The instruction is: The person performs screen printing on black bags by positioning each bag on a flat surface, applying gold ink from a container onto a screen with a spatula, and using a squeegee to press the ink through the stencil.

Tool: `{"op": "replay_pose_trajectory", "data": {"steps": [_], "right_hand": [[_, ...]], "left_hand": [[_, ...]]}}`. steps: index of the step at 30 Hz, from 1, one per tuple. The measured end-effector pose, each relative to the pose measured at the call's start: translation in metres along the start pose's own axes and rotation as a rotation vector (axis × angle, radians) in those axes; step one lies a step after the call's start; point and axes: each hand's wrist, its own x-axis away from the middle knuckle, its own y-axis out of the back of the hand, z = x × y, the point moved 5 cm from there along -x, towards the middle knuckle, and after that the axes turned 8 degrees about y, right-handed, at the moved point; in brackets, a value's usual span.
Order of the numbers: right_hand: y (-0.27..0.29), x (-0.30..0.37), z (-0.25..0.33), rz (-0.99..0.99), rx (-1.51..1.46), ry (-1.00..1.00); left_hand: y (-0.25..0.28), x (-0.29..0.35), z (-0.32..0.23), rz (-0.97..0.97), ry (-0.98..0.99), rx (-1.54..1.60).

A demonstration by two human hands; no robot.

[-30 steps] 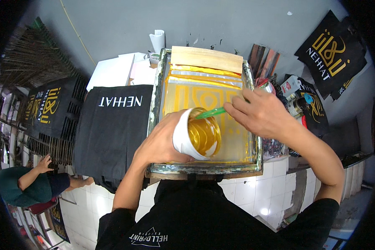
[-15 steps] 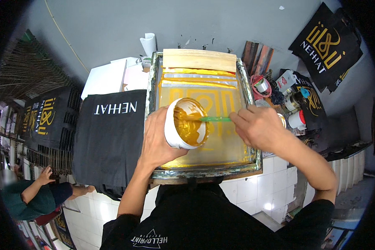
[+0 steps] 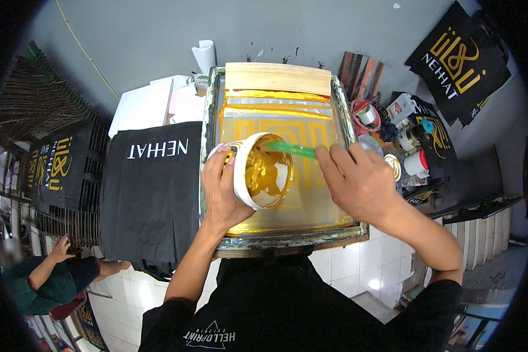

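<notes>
A white tub is gripped by my left hand, tipped so its mouth faces right and up toward me. Thick gold ink coats its inside. Between the fingers of my right hand is a green plastic stirring stick; its far end is at the tub's far inner rim, partly smeared with ink. Both hands are above a screen-printing frame, whose mesh bears a yellowish stencil design. A wooden squeegee rests across its far end, beside streaks of gold ink.
Black printed fabric pieces lie stacked to the left, with white sheets behind. Jars and cans crowd the right side. Black printed bags hang on the wall. Another person's arm shows at lower left.
The stirring stick has moved from the middle of the tub to its far rim. My right hand has shifted slightly left, and the tub has turned a little in my left hand.
</notes>
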Motion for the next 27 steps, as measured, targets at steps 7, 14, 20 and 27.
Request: {"op": "replay_pose_trajectory", "data": {"steps": [7, 14, 20, 27], "right_hand": [[0.001, -0.007, 0.009, 0.121, -0.116, -0.086], [-0.005, -0.012, 0.006, 0.142, -0.161, -0.012], [-0.029, 0.003, -0.028, 0.428, -0.639, -0.346], [-0.115, 0.050, -0.020, 0.469, -1.571, -0.827]], "left_hand": [[0.002, 0.011, 0.019, -0.104, -0.099, -0.020], [0.001, 0.004, 0.014, 0.002, -0.070, 0.143], [0.001, 0.001, 0.016, 0.232, 0.053, 0.091], [-0.012, 0.007, 0.010, 0.276, 0.110, 0.205]]}}
